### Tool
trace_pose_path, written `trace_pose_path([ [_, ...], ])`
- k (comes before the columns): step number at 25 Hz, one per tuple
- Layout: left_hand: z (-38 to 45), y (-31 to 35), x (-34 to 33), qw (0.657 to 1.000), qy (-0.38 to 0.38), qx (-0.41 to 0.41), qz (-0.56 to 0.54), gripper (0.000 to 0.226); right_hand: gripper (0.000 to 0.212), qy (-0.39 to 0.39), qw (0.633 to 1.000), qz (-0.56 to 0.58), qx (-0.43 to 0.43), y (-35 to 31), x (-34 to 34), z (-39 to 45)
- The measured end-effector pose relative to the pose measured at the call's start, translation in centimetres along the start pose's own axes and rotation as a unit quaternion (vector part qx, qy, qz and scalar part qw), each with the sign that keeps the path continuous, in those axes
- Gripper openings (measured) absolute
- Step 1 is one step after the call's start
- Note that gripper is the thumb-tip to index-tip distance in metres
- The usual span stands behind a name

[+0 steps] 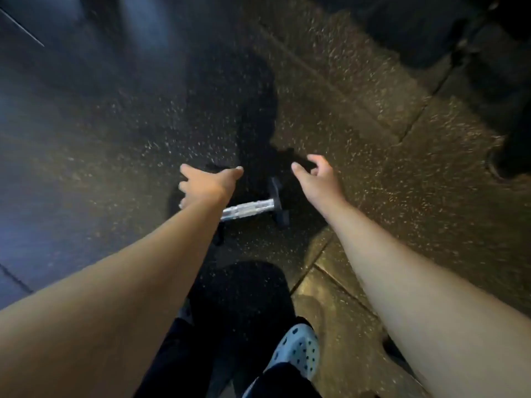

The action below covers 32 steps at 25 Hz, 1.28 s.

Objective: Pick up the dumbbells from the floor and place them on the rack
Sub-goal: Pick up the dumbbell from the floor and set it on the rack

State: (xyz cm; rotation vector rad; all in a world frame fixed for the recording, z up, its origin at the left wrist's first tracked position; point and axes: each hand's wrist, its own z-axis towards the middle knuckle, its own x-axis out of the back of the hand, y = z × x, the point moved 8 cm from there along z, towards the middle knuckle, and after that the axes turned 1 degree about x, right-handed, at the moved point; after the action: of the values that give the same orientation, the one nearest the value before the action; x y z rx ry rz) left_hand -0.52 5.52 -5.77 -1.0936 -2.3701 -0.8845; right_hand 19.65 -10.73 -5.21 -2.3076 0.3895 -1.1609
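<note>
Left hand: being held spread wide, empty, above the dumbbell's left end. Right hand: being held loosely curled, empty, beyond the dumbbell's right end. Dumbbell: lying on the speckled floor. A perforated shoe is being shown nearer than the dumbbell.

A black-ended dumbbell with a chrome knurled handle lay on the speckled rubber floor. The left hand hung over its nine o'clock end, the right hand beside its three o'clock end. A perforated pale clog stood at six o'clock.
</note>
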Motion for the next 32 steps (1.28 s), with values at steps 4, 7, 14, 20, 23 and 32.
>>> trace_pose_path([
  [4,6.8,-6.2,-5.2,0.998,0.003,0.044,0.051,0.099,0.07,-0.078,0.995,-0.06,-0.015,5.0,-9.0,2.6],
  [7,8.8,-8.6,-7.0,0.997,0.024,0.026,0.07,0.048,0.06,-0.05,0.995,-0.068,-0.046,8.1,-11.8,4.1],
  [14,6.0,-7.5,-4.5,0.989,0.052,-0.089,0.102,0.01,0.038,0.001,0.999,-0.042,-0.014,6.5,-9.6,2.4],
  [20,-5.8,0.5,4.0,0.984,0.075,-0.155,0.042,0.01,0.032,0.061,0.997,0.047,0.005,-1.7,2.0,-5.3],
  [23,-13.3,8.1,11.1,0.975,0.095,-0.198,0.023,0.007,0.023,0.1,0.991,0.091,0.021,-10.4,9.9,-9.7],
  [32,-34.2,33.2,36.9,0.898,0.158,-0.377,-0.165,0.022,0.036,0.178,0.955,0.193,0.136,-42.6,32.4,-21.5],
])
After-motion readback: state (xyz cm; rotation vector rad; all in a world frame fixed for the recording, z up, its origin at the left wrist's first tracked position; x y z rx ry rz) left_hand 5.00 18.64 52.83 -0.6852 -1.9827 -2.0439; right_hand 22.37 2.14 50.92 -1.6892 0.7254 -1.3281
